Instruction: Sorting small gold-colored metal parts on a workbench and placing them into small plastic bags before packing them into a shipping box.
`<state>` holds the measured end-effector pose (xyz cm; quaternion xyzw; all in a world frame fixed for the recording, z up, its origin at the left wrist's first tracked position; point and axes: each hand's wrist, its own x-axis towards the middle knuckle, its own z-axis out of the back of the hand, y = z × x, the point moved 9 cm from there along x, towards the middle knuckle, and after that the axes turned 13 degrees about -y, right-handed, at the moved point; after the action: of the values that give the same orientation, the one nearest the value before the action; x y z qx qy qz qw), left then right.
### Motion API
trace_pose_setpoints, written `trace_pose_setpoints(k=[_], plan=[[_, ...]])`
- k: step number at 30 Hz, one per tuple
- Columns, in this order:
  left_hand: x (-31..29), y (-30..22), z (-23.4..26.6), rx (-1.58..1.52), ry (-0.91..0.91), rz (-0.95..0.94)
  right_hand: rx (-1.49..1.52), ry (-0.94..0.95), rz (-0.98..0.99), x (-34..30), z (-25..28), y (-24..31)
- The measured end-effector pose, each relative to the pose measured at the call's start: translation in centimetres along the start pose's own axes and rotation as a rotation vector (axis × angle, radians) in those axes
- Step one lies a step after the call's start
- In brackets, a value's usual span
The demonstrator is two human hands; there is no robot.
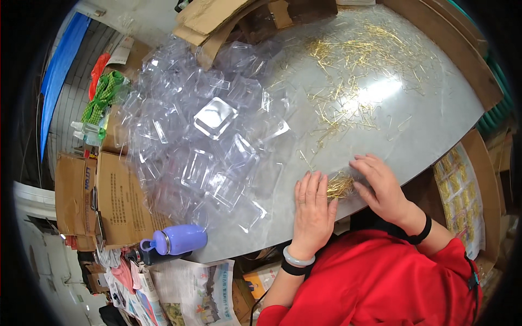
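1. The left hand (312, 209) lies palm down at the near edge of the grey surface (435, 125), its fingers (310, 185) straight and close together, holding nothing
2. The right hand (380, 185) also rests palm down just beside it, fingers (365, 165) slightly spread and bent over the surface, gripping nothing
3. Between the two hands sits a small bunch of thin gold metal pins (340, 186), touched by the fingertips of both hands, close to the near edge
4. Many more loose gold pins (353, 65) are scattered over the far right part of the surface, well apart from the hands
5. A large heap of clear plastic blister trays (206, 141) covers the left half of the surface, reaching to its left edge
6. A lilac water bottle (176, 240) lies on its side at the near left corner
7. Brown cardboard boxes (109, 201) stand beyond the left edge, and newspapers (193, 290) lie below the near edge
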<state>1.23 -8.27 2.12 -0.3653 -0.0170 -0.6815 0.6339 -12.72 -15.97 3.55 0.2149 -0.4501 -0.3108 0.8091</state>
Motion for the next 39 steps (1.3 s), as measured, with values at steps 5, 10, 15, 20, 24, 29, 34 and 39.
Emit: trace_pose_setpoints(k=[5,10,15,20,24,29,34,39], plan=[[-0.3,0.1,-0.6,-0.013,0.014,0.003,-0.024,-0.007,-0.103,0.2,0.5,-1.0],[-0.4,-0.1,-0.7,0.017,0.025,-0.003,0.082,0.005,-0.251,0.4,0.6,-1.8],[-0.3,-0.1,-0.8,-0.016,0.011,0.007,0.133,0.031,-0.345,1.2,0.4,-1.7],[-0.4,0.1,-0.8,-0.041,0.001,0.033,-0.106,-0.111,0.011,1.5,-0.1,1.2],[-0.4,0.1,-0.4,-0.032,-0.020,0.049,-0.041,-0.175,0.015,0.9,0.5,1.5],[-0.4,0.2,-0.7,-0.029,-0.018,0.029,-0.163,-0.107,0.035,0.7,-1.7,1.3],[-0.3,0.0,-0.4,-0.019,-0.023,0.036,-0.229,-0.085,0.011,1.4,-3.0,1.5],[-0.5,0.5,-0.5,-0.056,-0.038,0.064,0.021,0.035,0.083,1.6,-0.9,1.2]])
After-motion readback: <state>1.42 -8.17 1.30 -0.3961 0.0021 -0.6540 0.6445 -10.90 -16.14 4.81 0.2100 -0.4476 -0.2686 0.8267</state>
